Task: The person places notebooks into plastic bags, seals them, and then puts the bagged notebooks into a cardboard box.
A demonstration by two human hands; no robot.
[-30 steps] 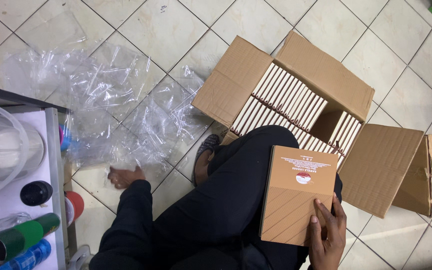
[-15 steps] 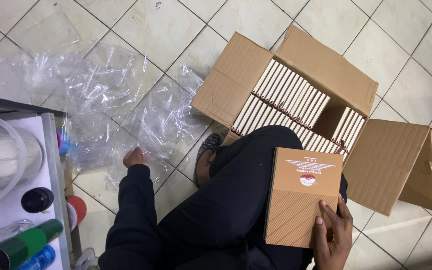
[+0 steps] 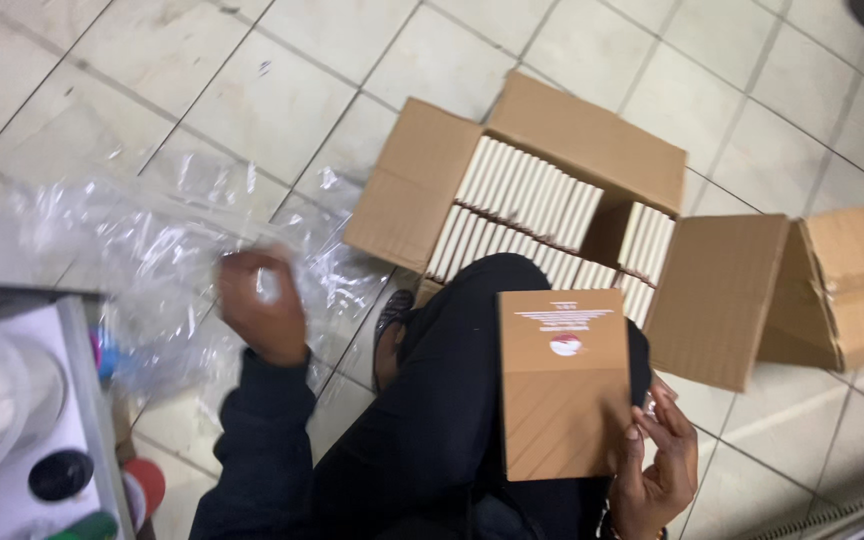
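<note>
I am watching the right hand (image 3: 657, 465) gripping the brown packet (image 3: 564, 385) by its lower edge – fingers closed round it, just in front of the open carton (image 3: 552, 200) – while the left hand (image 3: 260, 305) is clutching clear plastic wrap (image 3: 132, 260) left of it.

the light was soft and even, moderately bright, with no hard shadows on the pale floor tiles (image 3: 282, 90). faint white glints showed on the crumpled clear plastic wrap (image 3: 152, 240). the left hand (image 3: 260, 305) was smeared by motion blur, its fingers indistinct. the whole frame looked slightly soft. the shelf (image 3: 22, 420) at the lower left edge was out of focus. the brown booklet (image 3: 562, 380) and open cardboard box (image 3: 532, 190) stayed fairly readable.
</note>
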